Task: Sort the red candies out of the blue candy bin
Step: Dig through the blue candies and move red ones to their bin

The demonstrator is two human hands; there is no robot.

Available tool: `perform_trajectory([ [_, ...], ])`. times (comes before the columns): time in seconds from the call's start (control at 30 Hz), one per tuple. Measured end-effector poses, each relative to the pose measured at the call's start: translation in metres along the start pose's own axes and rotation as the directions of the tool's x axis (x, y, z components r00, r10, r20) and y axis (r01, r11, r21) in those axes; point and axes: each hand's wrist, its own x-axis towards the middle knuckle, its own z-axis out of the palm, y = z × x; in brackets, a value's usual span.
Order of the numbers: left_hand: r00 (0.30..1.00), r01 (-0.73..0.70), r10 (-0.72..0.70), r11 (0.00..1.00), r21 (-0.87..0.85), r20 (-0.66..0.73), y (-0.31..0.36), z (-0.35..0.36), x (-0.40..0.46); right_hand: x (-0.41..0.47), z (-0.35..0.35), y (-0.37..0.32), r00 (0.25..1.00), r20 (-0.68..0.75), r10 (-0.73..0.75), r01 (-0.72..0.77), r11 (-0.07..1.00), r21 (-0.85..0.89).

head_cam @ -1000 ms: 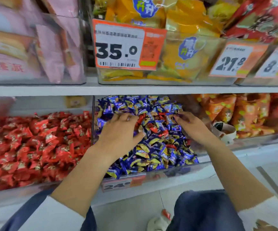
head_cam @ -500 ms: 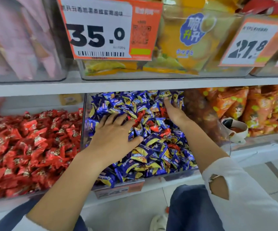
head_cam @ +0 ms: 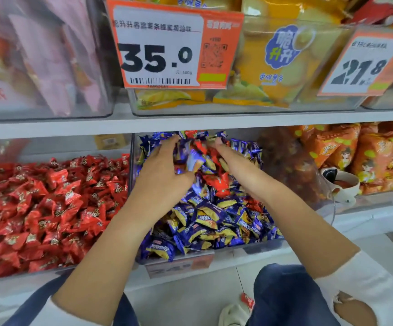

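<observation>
A clear bin [head_cam: 179,260] on the lower shelf holds a heap of blue and yellow wrapped candies [head_cam: 209,222]. Several red candies [head_cam: 216,182] lie mixed into the heap near its middle and back. My left hand [head_cam: 165,170] rests palm down on the pile's back left, fingers spread and curled into the wrappers. My right hand [head_cam: 228,154] reaches in from the right, fingertips buried among the candies at the back. Between the two hands sits a bunched mound of blue and red candies. Whether either hand holds a candy is hidden.
A bin of red candies [head_cam: 49,208] stands directly left of the blue one. To the right, orange snack bags [head_cam: 367,156] and a white scoop [head_cam: 341,184]. The shelf above [head_cam: 190,124] hangs low, with price tags [head_cam: 174,45]. One red candy [head_cam: 247,300] lies on the floor.
Both hands have pushed deeper toward the back of the blue bin and closer together, heaping candies between them. The camera has moved nearer the shelf.
</observation>
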Motion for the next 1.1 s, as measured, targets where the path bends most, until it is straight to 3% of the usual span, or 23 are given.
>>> perform_trajectory([
  [0.1,0.976,-0.051,0.05,0.999,0.003,-0.21,0.002,-0.009,-0.001,-0.018,-0.004,-0.003,0.989,0.114,-0.091,0.103,0.989,-0.103],
  [0.2,0.971,-0.075,0.084,0.996,0.049,-0.223,0.001,-0.012,-0.002,-0.033,-0.025,0.0,0.994,0.02,-0.103,0.105,0.98,-0.168],
  [0.27,0.975,-0.092,0.112,0.989,0.112,-0.19,0.001,-0.011,-0.004,-0.041,-0.045,0.01,0.993,-0.09,-0.079,0.067,0.989,-0.134],
  [0.4,0.979,-0.167,0.191,0.954,0.248,-0.075,0.001,-0.003,-0.005,-0.049,-0.066,0.035,0.981,-0.174,0.091,-0.119,0.981,-0.154],
  [0.57,0.955,-0.244,0.116,0.831,0.5,0.272,-0.007,0.015,-0.007,-0.044,-0.051,0.044,0.928,-0.172,0.332,-0.363,0.908,-0.209],
  [0.73,0.95,-0.234,0.072,0.806,0.544,0.303,-0.007,0.015,-0.009,-0.035,-0.022,0.039,0.896,-0.171,0.41,-0.433,0.891,-0.136],
  [0.8,0.953,-0.233,0.08,0.81,0.538,0.292,-0.007,0.014,-0.01,-0.031,-0.015,0.034,0.894,-0.207,0.396,-0.408,0.913,-0.015],
  [0.9,0.961,-0.211,0.08,0.828,0.519,0.264,-0.005,0.013,-0.013,-0.027,-0.006,0.026,0.927,-0.239,0.288,-0.252,0.952,0.172],
  [1.0,0.979,-0.165,0.098,0.897,0.41,0.18,-0.002,0.011,-0.014,-0.029,0.015,0.015,0.954,-0.276,0.116,-0.082,0.988,0.135],
  [1.1,0.983,-0.182,0.184,0.963,0.197,0.008,0.0,0.006,-0.014,-0.027,0.037,0.01,0.953,-0.259,-0.154,0.143,0.988,-0.061],
])
